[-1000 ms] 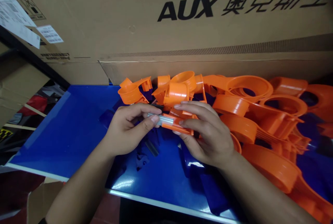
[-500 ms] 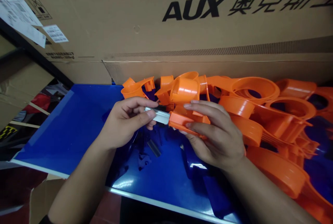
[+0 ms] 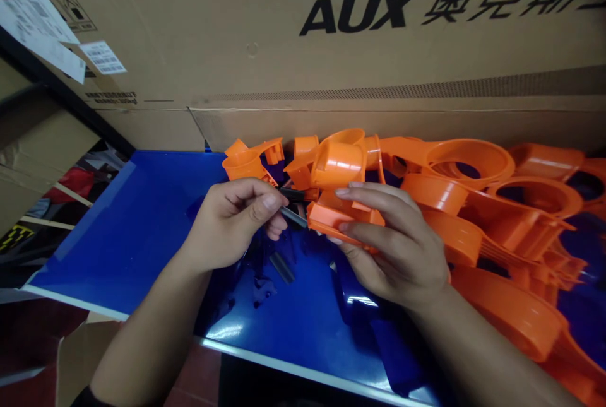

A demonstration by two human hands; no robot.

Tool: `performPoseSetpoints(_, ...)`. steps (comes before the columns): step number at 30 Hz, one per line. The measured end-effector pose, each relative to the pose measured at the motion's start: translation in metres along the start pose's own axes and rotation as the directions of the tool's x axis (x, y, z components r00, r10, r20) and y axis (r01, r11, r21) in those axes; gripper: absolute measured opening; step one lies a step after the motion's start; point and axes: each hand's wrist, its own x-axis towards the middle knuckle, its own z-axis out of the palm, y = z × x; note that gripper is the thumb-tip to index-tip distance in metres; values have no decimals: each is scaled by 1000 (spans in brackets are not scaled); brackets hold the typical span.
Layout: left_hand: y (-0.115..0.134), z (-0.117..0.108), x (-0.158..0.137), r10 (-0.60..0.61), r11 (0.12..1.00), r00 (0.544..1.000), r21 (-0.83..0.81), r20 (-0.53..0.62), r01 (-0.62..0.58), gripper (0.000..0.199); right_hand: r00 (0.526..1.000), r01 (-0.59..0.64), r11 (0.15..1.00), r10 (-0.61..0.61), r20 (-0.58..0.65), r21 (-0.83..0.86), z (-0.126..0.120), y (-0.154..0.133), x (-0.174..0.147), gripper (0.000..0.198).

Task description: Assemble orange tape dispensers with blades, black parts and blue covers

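My left hand (image 3: 241,221) pinches a narrow metal serrated blade (image 3: 294,216) between thumb and forefinger. The blade now shows nearly edge-on as a dark grey strip, so its teeth are hidden. Its right end is at the near edge of an orange plastic tape dispenser part (image 3: 331,221); whether they touch I cannot tell. My right hand (image 3: 398,243) grips that part, fingers over the top and thumb underneath.
More orange tape dispenser bodies (image 3: 466,161) are heaped along the back and right of the blue table (image 3: 142,224). Dark strips (image 3: 282,267) and blue plastic pieces (image 3: 353,293) lie below my hands. A large cardboard box (image 3: 199,35) stands behind.
The blade has turned in my left fingers, from its bright toothed face to a thin dark edge. My right hand and the orange part stay almost in place.
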Motion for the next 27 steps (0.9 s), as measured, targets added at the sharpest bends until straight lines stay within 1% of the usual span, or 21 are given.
performPoseSetpoints(2, 1, 4, -1, 41, 997, 998, 73, -40, -38, 37, 1000, 7, 1000, -7, 9, -6, 0, 0, 0, 31)
performPoseSetpoints(5, 2, 7, -1, 56, 989, 997, 143, -57, -47, 44, 999, 47, 999, -47, 3, -15, 1, -1, -1, 29)
performPoseSetpoints(7, 1, 8, -2, 50, 984, 997, 173, -52, -41, 46, 998, 63, 998, -63, 10, -30, 1, -2, -2, 27)
performPoseSetpoints(12, 1, 5, -3, 37, 969, 998, 245, -42, -26, 48, 999, 53, 998, -52, 14, -44, 1, -4, -3, 28)
performPoseSetpoints(20, 0, 1, 0, 27, 970, 999, 244, -31, -19, 48, 998, 55, 998, -55, -7, -28, 2, -4, -4, 28)
performPoseSetpoints(27, 0, -2, 0, 50, 970, 998, 237, -24, -43, 49, 997, 73, 997, -73, -15, -10, 1, -2, -3, 28)
